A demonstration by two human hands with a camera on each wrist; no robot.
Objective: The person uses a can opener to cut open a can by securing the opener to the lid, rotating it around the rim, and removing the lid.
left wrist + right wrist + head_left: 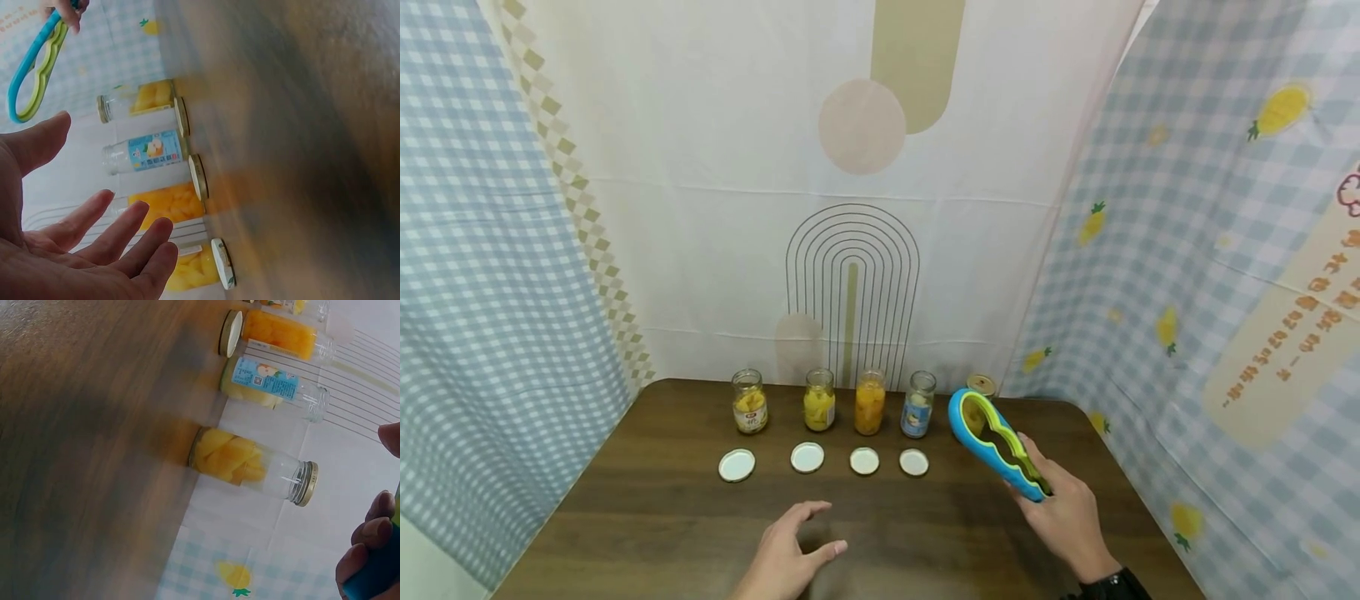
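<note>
My right hand (1063,508) grips a blue and green jar opener (992,442) by its handle end, its loop held up in front of the rightmost jar. That jar (234,459) holds yellow fruit pieces and wears a gold lid (304,484); in the head view the opener partly covers it. My left hand (786,550) hovers over the near part of the table with fingers spread and nothing in them. In the left wrist view its thumb and fingers (140,219) stand apart, with the jars beyond.
Along the back of the table (700,517) stand lidless jars of fruit: one with a white label (750,408), a yellow one (819,404), an orange one (869,407) and a blue-labelled one (917,408). Several lids, such as a white one (737,465), lie before them. Cloth curtains (737,250) surround the table.
</note>
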